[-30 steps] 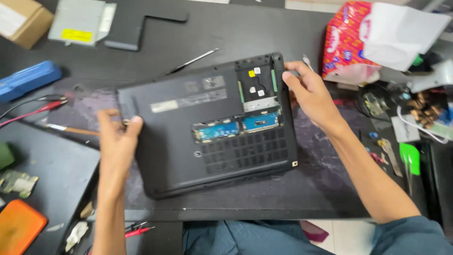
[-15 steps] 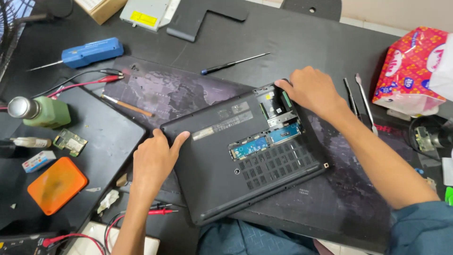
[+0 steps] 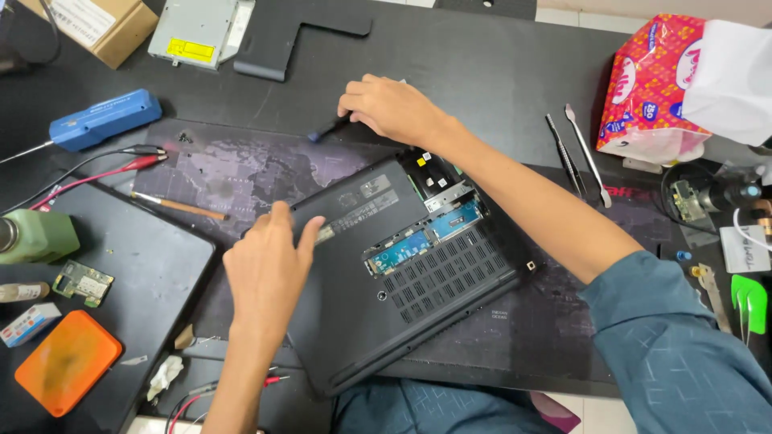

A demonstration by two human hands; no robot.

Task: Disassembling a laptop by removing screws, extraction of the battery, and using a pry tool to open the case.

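While the left hand (image 3: pixel 269 269) lies flat and spread on the underside of a black laptop (image 3: pixel 402 273), the right hand (image 3: pixel 390 108) is closed around the dark handle of a screwdriver (image 3: pixel 326 130), its tip pointing toward 8 o'clock just above the mat. The laptop rests upside down and turned at an angle on a dark patterned mat (image 3: pixel 233 173), with an open bay showing blue circuit boards (image 3: pixel 426 237) near its middle. It sits at the centre of the black worktop (image 3: pixel 482 72), close to the person's lap.

At 10 o'clock from the laptop lie a blue-handled tool (image 3: pixel 100 120) and red and black clip leads (image 3: pixel 133 157), with a thin wooden brush (image 3: pixel 181 207) just below them. At 9 o'clock are a green bottle (image 3: pixel 36 235) and a small green circuit board (image 3: pixel 83 281); at 8 o'clock, an orange case (image 3: pixel 66 362). At 11 o'clock sit a cardboard box (image 3: pixel 96 24) and a silver drive (image 3: pixel 197 30). At 2 o'clock, a pair of metal tweezers (image 3: pixel 575 153) lies beside a red tissue pack (image 3: pixel 659 88).
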